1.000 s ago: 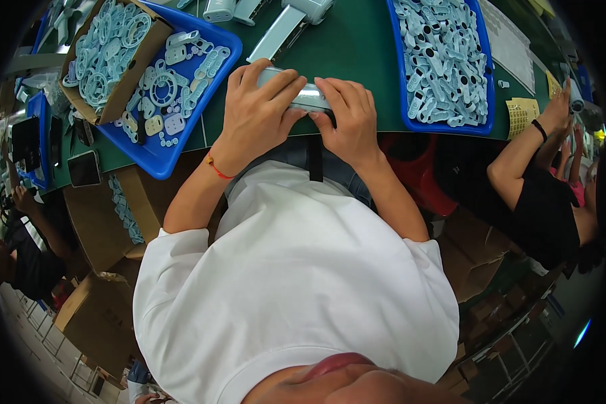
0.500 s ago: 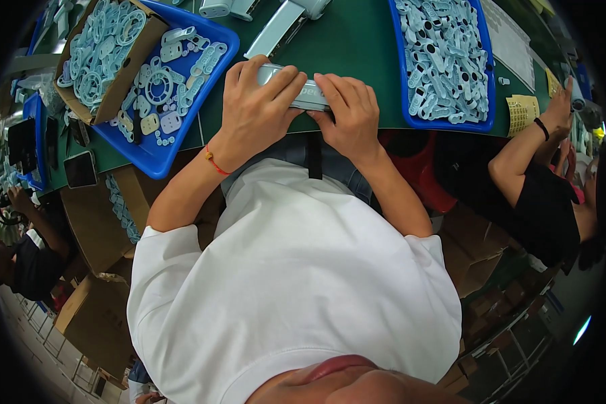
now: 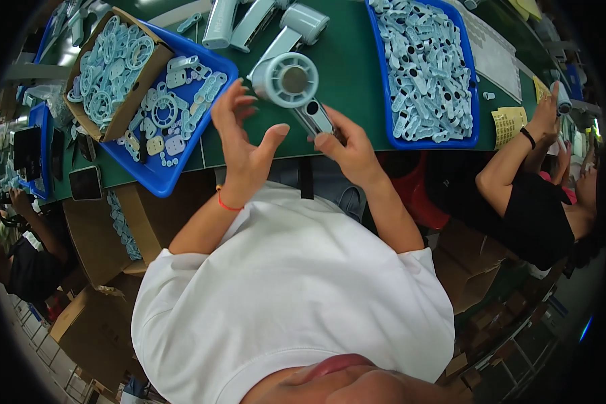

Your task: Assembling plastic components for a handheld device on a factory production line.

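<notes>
**Pale blue fan-shaped device slants from the open left hand to the gripping right**

A pale blue plastic device with a round, ringed head and a narrow handle [image 3: 291,82] is held up in the upper middle of the frame. Its long axis runs diagonally, head toward the upper left, handle end toward the lower right. The right hand [image 3: 353,151] is nearer to the handle: its thumb and fingers pinch that lower end. The left hand [image 3: 248,151] is nearer to the head, which lies up and to the right of its fingers; these are spread, thumb apart, holding nothing. Whether a fingertip brushes the head, I cannot tell.

The right forearm rises from the lower right, wrist angled inward; the left rises from the lower left, palm facing the device.

Beyond the head, a similar pale blue device with a cylindrical head [image 3: 305,23] lies on the green tabletop [image 3: 353,81]. A blue plastic tray of small parts [image 3: 160,190] is at upper left, another blue tray, heaped with pieces [image 3: 434,143], at upper right.
</notes>
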A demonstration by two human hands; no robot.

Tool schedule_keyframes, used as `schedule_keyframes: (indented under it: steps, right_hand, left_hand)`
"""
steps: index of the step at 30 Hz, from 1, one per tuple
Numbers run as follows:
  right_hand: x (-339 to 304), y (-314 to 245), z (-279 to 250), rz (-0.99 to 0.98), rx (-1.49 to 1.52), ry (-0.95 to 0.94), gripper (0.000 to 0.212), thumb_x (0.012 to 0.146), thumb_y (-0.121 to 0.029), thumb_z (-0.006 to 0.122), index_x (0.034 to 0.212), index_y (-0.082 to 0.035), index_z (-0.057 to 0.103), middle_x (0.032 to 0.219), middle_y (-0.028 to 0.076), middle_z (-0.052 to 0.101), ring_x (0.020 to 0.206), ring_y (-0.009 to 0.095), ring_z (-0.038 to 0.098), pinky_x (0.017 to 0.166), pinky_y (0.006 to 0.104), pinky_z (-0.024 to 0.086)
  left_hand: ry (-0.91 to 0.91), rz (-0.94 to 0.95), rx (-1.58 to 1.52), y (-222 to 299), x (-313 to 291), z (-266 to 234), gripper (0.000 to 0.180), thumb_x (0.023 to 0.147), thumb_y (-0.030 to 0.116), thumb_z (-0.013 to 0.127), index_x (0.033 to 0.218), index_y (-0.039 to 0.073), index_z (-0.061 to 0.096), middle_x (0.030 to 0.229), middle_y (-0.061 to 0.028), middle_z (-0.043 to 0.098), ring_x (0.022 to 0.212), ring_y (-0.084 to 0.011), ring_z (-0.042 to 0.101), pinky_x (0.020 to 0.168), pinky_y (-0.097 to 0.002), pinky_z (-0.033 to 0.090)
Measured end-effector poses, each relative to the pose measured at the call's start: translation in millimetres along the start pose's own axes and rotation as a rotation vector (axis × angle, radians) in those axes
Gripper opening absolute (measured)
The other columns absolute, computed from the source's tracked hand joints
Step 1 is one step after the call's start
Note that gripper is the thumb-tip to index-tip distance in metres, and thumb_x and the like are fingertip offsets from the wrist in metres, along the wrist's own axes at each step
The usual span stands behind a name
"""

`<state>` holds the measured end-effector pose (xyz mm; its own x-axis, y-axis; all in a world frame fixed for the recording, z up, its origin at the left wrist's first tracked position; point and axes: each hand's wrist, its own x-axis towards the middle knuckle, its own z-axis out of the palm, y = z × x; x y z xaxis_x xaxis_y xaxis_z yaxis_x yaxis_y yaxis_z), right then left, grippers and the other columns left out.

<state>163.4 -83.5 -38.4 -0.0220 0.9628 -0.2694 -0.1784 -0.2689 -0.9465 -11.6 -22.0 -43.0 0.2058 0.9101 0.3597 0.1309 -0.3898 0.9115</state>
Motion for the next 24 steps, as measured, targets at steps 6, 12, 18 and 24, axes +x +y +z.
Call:
schedule_keyframes:
  steps: [6,12,18,24]
  right_hand:
    - [-5,-14,11,-0.147,0.26,-0.194,0.066,0.086,-0.028,0.063,0.136,0.001,0.03,0.12,0.008,0.048,0.104,0.017,0.05,0.086,0.031,0.045]
    - [1,-67,-32,-0.636,-0.867,0.218,0.061,0.083,-0.034,0.065,0.129,0.0,0.042,0.13,0.018,0.043,0.113,0.033,0.048,0.093,0.0386,0.04]
    - [-8,-70,-89,-0.513,-0.714,0.483,0.028,0.082,-0.008,0.06,0.109,-0.001,0.06,0.108,0.012,0.059,0.094,0.023,0.057,0.077,0.0302,0.046]
    - [-14,-63,-114,-0.457,-0.695,0.572,0.025,0.081,-0.007,0.061,0.106,-0.001,0.062,0.106,0.012,0.061,0.09,0.022,0.057,0.074,0.0293,0.046]
  left_hand:
    - [-0.363,-0.423,-0.518,26,13,23,0.073,0.083,0.04,0.065,0.131,-0.001,0.03,0.116,-0.0116,0.036,0.096,-0.0174,0.048,0.072,-0.0277,0.047]
    - [-0.341,-0.248,-0.256,36,139,55,0.067,0.065,0.012,0.073,0.124,-0.003,0.046,0.103,-0.0099,0.052,0.088,-0.0169,0.058,0.073,-0.0293,0.049]
    - [-0.061,-0.329,0.376,-69,389,66,0.044,0.068,0.035,0.068,0.092,-0.003,0.066,0.091,-0.0158,0.067,0.082,-0.027,0.064,0.076,-0.0344,0.05]
    - [0.096,-0.311,0.973,-130,417,117,0.041,0.073,0.036,0.063,0.098,0.004,0.066,0.106,-0.017,0.061,0.098,-0.0338,0.059,0.08,-0.0405,0.048]
